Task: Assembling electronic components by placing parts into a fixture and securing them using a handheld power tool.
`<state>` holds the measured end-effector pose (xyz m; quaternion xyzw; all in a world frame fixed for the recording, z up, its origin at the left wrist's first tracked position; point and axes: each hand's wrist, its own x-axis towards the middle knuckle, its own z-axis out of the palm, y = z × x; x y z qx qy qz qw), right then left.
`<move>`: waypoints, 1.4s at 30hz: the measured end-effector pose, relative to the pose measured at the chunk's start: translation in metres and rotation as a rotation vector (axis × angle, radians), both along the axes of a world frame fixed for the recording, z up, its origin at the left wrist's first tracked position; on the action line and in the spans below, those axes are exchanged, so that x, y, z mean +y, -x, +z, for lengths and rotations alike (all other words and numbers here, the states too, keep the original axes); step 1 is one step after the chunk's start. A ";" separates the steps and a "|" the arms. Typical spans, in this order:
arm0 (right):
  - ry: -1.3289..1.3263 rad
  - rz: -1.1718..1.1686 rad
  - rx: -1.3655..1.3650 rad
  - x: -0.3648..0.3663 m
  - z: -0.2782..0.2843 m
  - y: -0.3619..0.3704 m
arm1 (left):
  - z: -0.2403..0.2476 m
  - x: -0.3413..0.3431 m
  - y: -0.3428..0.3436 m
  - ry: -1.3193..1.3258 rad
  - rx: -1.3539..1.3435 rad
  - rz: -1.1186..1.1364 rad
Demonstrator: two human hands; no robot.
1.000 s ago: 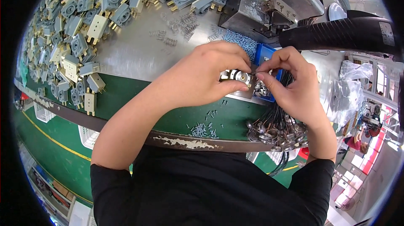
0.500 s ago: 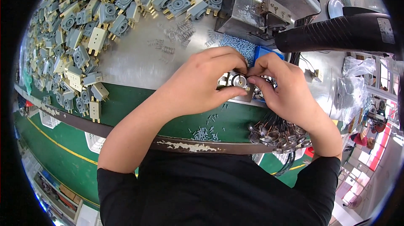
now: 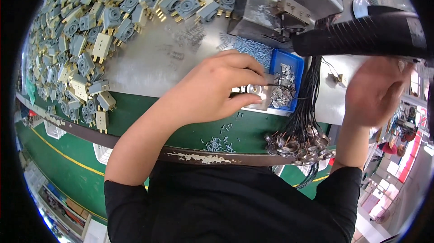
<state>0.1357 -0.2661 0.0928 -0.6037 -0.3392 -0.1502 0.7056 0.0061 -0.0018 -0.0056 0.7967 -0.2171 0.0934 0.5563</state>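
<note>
My left hand (image 3: 228, 82) pinches a small round metal part (image 3: 254, 90) with a pale centre, thumb on the near side and fingers on the far side. It sits over a small metal plate (image 3: 266, 100), and a black wire runs from it to the right. My right hand (image 3: 377, 91) is away at the right, smeared by motion, just under a thick black tool with a ribbed grip (image 3: 361, 35); its fingers are unclear. Beside the left hand stands a blue tray (image 3: 298, 69) of small silvery metal pieces (image 3: 282, 89).
Grey-and-cream switch-like blocks (image 3: 86, 64) with brass prongs pile up at the left. Blue screws (image 3: 253, 51) and springs (image 3: 192, 35) lie farther back; more screws (image 3: 218, 144) lie near the edge. Wired round metal parts (image 3: 298, 146) hang at the front right. A metal machine (image 3: 271, 5) stands behind.
My right hand has let go beside the round part and swung right toward the black tool, uncovering the blue tray and black wires. My left hand stays in place.
</note>
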 end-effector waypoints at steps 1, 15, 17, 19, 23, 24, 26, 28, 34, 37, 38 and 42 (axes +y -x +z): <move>-0.108 0.116 0.278 0.016 0.002 0.001 | -0.002 0.001 0.000 -0.002 0.002 -0.010; -0.043 0.534 0.226 0.085 0.011 -0.030 | 0.004 0.002 0.003 -0.023 0.040 0.004; -0.065 0.479 0.199 0.091 0.017 -0.031 | 0.004 0.002 0.002 -0.014 0.060 -0.015; -0.064 0.413 0.223 0.097 0.019 -0.032 | 0.005 0.002 0.002 -0.012 0.048 -0.009; -0.057 0.310 0.266 0.102 0.019 -0.035 | 0.006 0.002 0.002 -0.009 0.043 0.000; -0.065 0.326 0.276 0.102 0.018 -0.036 | 0.006 0.002 0.001 -0.010 0.051 -0.004; -0.070 0.344 0.286 0.101 0.015 -0.039 | 0.006 0.002 0.000 -0.009 0.046 -0.002; -0.095 0.391 0.290 0.101 0.013 -0.041 | 0.006 0.003 -0.001 -0.009 0.044 0.002; -0.098 0.383 0.313 0.105 0.015 -0.039 | 0.006 0.003 -0.001 -0.008 0.032 0.003; -0.064 0.385 0.284 0.104 0.015 -0.038 | 0.007 0.003 0.000 -0.005 0.043 0.006; -0.066 0.386 0.282 0.105 0.013 -0.038 | 0.007 0.004 0.001 -0.009 0.042 0.005; 0.043 0.268 0.240 0.112 0.022 -0.021 | 0.006 0.001 0.002 -0.007 0.037 0.004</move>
